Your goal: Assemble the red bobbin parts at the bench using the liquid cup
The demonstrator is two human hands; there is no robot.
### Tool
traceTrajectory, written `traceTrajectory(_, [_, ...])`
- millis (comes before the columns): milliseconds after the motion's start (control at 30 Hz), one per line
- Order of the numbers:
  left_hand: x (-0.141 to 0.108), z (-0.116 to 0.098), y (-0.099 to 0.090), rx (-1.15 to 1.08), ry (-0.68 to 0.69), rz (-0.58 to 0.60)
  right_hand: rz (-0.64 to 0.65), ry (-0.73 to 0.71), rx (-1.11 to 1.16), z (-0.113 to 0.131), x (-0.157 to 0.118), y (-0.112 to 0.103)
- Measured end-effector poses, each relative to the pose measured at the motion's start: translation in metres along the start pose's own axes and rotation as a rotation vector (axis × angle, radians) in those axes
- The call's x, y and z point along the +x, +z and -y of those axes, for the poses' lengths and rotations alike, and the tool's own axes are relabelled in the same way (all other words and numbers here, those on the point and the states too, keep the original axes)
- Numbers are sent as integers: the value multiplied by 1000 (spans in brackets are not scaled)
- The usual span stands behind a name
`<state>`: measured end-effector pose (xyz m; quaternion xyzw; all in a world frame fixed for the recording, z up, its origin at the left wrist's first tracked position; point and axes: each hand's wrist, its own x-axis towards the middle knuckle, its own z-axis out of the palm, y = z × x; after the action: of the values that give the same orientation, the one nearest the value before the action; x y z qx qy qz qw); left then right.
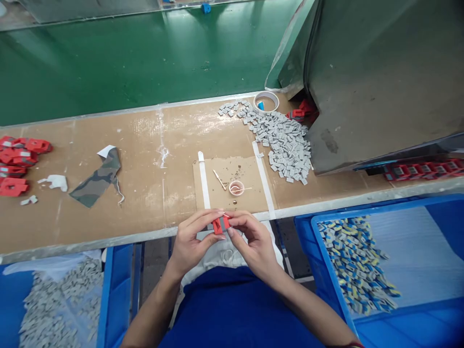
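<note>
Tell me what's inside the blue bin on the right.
Small grey, blue and yellow pieces lie heaped in the blue bin, beside a pale surface. The heap hides anything underneath.

Left hand (188, 241), right hand (259, 244) close together, both pinching (thumbs (237, 239) nearest body), forearms (311, 307) converging.

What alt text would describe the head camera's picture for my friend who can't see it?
A person's left hand and right hand hold a small red part together at the near edge of a brown worktable. A small cup and a heap of gray pieces sit beyond; blue bins of small pieces flank the person.
</note>
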<state>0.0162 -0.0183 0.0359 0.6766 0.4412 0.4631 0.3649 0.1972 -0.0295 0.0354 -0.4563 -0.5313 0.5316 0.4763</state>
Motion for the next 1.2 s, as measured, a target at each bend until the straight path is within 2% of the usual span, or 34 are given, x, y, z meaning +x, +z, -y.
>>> traceTrajectory(400, [-4,1,-7,51,83,65,43,-100,-25,-8,2,3])
traceTrajectory(500, [-5,0,-2,-44,70,-22,47,-154,-2,-9,3,4])
traceTrajectory(600, [-7,-2,10,-234,-12,-154,33,-137,45,-9,3,6])
traceTrajectory(667, [-8,-3,17,-328,-59,-186,28,-128,12,-10,4,6])
traceTrajectory(767, [-9,-5,18,-356,-92,-147,23,-171,-73,-11,5,2])
traceTrajectory(933, [-3,-9,4,-180,-177,6,69,-190,-117,-14,9,-8])
traceTrajectory(1067, [3,-11,1,-111,-177,-13,92,-217,-178,-10,12,-13])
traceTrajectory(1200, [2,-11,6,-162,-216,-38,114,-280,-282,-3,13,-16])
